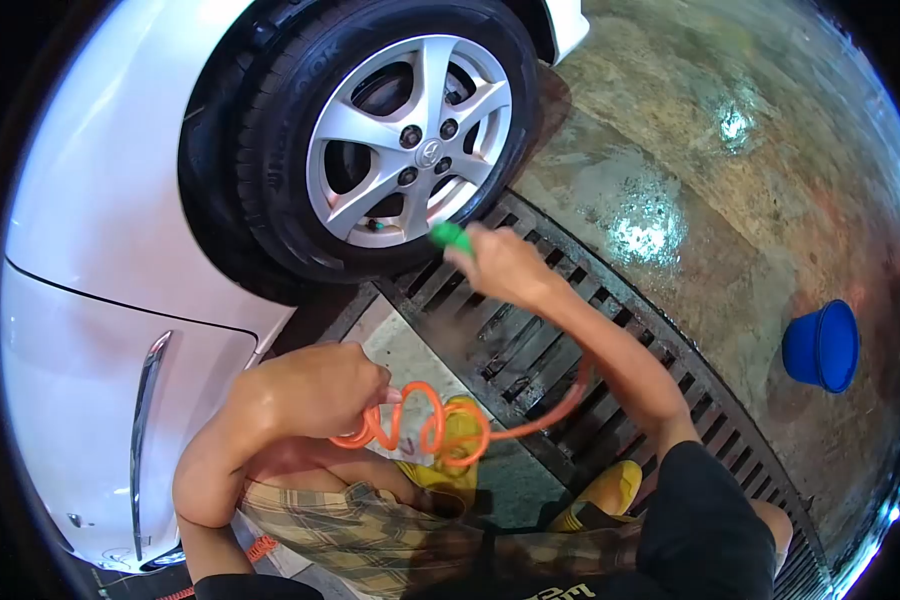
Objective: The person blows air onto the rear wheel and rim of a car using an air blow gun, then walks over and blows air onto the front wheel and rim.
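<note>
My right hand (510, 265) is closed round a green nozzle-like piece (451, 237), slightly blurred, close to the lower rim of the car wheel. The wheel has a silver spoked rim (430, 75) and a black tyre (290, 150). Loops of an orange coiled hose (435, 425) hang from my left hand (310, 388), whose fingers are wrapped round part of the coil. From there the hose runs right, up towards my right forearm, where its end is hidden.
The white car body (100, 230) with a chrome door handle (148, 440) stands at left. A metal floor grate (530, 370) crosses below the wheel. On the wet concrete floor at right stands a blue bucket (820, 346). My yellow boots (613, 488) are below.
</note>
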{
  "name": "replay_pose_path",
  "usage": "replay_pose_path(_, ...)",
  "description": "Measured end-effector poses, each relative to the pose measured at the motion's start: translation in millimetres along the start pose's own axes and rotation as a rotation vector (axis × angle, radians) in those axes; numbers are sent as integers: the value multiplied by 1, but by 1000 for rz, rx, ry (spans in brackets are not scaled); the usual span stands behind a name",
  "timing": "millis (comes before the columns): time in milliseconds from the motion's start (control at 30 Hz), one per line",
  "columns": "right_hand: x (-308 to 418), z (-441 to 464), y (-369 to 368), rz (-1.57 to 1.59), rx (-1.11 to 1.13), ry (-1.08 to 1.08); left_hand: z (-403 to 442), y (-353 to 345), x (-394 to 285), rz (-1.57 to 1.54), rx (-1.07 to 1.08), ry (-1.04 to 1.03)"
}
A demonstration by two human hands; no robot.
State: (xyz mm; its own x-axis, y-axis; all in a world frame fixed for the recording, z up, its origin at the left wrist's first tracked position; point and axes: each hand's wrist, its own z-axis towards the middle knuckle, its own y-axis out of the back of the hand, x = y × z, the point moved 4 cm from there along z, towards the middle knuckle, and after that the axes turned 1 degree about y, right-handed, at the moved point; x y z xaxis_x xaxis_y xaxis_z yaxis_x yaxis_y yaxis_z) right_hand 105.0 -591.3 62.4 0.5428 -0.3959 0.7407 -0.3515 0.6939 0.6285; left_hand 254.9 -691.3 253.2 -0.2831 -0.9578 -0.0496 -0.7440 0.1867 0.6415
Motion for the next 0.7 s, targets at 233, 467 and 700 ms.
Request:
replay_pose_path(233,-39,1,19,-164,-71,-127,0,-9,7,-48,-30,-35)
replay_pose_path(467,-54,3,39,-157,-173,-325,-1,-6,7,-22,-34,-23)
replay_pose_path(700,20,0,43,48,-95,-208,-2,-4,5,-21,-56,-37)
